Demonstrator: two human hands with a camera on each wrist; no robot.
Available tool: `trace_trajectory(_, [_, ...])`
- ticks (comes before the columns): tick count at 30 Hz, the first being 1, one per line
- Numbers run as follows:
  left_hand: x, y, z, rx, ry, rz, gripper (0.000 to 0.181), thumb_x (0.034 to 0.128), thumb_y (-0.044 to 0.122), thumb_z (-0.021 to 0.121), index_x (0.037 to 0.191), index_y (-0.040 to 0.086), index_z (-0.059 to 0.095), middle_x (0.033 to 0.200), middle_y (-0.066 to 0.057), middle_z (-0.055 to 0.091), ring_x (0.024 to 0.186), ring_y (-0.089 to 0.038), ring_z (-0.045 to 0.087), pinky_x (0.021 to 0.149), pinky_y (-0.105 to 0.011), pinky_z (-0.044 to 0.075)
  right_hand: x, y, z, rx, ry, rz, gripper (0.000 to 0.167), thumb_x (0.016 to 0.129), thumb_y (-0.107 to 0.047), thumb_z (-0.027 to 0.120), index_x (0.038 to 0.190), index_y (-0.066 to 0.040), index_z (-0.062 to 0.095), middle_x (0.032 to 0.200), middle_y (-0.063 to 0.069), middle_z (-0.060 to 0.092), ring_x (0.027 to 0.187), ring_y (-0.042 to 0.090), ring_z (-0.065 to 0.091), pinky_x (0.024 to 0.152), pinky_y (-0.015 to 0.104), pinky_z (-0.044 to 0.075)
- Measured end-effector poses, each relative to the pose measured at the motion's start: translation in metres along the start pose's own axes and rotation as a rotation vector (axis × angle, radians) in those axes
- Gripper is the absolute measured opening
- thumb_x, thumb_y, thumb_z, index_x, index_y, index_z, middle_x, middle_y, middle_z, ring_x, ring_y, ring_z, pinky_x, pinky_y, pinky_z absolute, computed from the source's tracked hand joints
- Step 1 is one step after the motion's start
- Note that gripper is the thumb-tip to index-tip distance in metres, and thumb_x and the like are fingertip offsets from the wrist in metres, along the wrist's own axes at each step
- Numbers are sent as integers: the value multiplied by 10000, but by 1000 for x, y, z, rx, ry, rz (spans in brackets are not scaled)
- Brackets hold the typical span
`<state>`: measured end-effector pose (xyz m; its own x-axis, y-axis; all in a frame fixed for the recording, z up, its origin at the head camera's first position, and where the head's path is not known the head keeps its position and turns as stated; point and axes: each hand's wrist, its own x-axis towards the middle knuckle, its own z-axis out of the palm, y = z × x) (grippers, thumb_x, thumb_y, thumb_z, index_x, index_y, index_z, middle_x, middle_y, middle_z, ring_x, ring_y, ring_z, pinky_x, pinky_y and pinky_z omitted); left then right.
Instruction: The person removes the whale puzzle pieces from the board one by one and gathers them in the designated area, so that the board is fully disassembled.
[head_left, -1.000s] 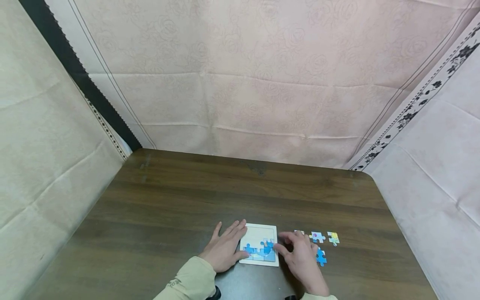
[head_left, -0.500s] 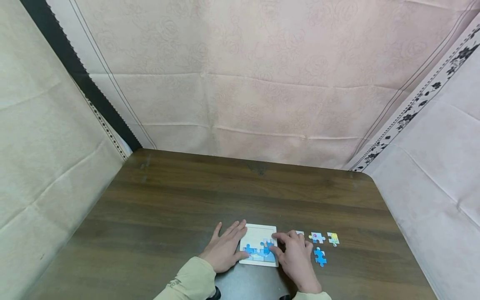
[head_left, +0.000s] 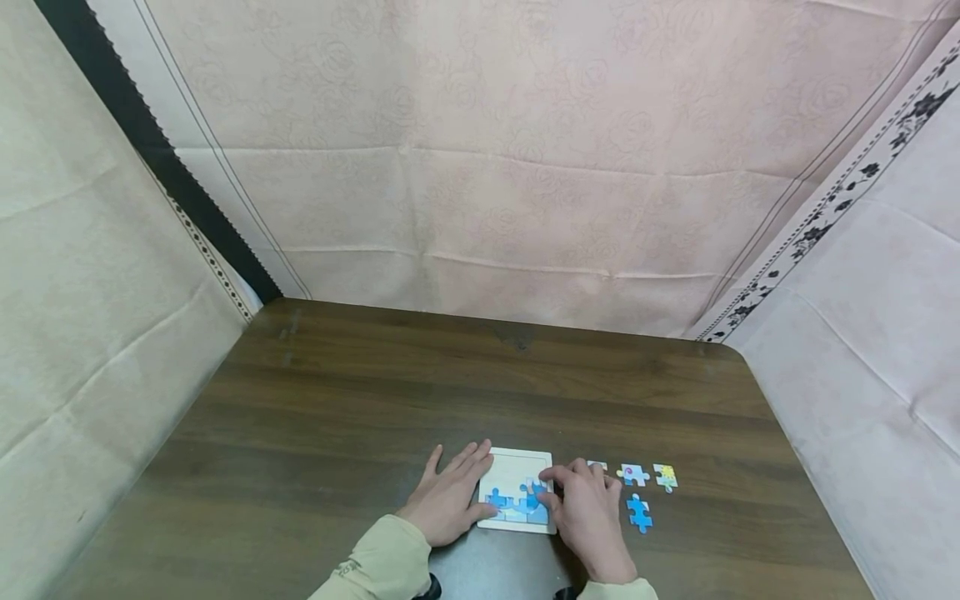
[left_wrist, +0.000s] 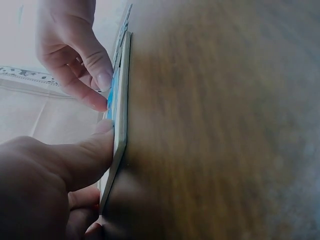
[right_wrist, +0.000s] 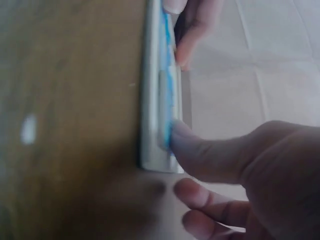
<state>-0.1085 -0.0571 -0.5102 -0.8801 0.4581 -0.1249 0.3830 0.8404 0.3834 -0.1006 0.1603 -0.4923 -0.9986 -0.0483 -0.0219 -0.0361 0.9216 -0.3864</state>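
Note:
A square, pale puzzle tray (head_left: 519, 464) lies on the table, with blue jigsaw pieces (head_left: 512, 507) along its lower part. My left hand (head_left: 447, 497) rests on the tray's left side, fingers spread and thumb over the lower-left pieces. Over the right edge, my right hand (head_left: 591, 515) pinches a blue puzzle piece (head_left: 537, 490) between thumb and index finger; the fingers partly cover it. In the right wrist view, my right thumb (right_wrist: 200, 152) touches a blue-topped piece slightly raised from the tray. Both hands also meet the tray in the left wrist view.
Loose jigsaw pieces lie right of the tray: a pink-and-blue one (head_left: 633, 475), a yellow one (head_left: 665, 477), a blue one (head_left: 639, 512), and another (head_left: 597, 464) partly behind my right hand. The brown wooden table (head_left: 375, 392) meets hanging cloth at its back and sides.
My right hand has moved left from beside the tray to over its right edge, uncovering the loose blue piece. My left hand has stayed in place.

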Motion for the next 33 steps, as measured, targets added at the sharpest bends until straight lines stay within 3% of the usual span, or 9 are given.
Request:
trace_trajectory(6, [0, 0, 0, -3, 4, 7, 741, 912, 551, 581, 1503, 150, 383, 1600, 37, 228, 1460, -193, 219, 1130, -616, 74, -1, -1, -2, -7, -14, 0, 254, 747, -283, 846, 975, -217, 756, 886, -8, 592, 886, 244, 475, 820, 536, 311])
trace_trajectory(16, [-1, 1, 0, -2, 8, 0, 740, 908, 548, 591, 1498, 147, 394, 1598, 36, 238, 1458, -194, 226, 1131, -615, 76, 4, -6, 2, 34, 25, 41, 274, 697, -184, 883, 840, -206, 651, 747, -46, 507, 833, 255, 459, 790, 548, 304])
trace_trajectory(21, [-1, 1, -1, 0, 5, 3, 739, 911, 546, 586, 1499, 144, 391, 1598, 30, 238, 1459, -195, 223, 1131, -614, 75, 4, -10, 3, 67, 2, 58, 331, 710, -94, 867, 796, -199, 564, 718, -57, 530, 830, 246, 474, 800, 538, 300])
trace_trajectory(33, [0, -1, -1, -2, 9, 10, 738, 915, 545, 582, 1502, 143, 386, 1599, 25, 236, 1460, -197, 219, 1128, -621, 71, 1, -6, 7, 136, -6, 41, 290, 758, -79, 828, 855, -186, 577, 661, -73, 475, 714, 174, 453, 793, 485, 280])
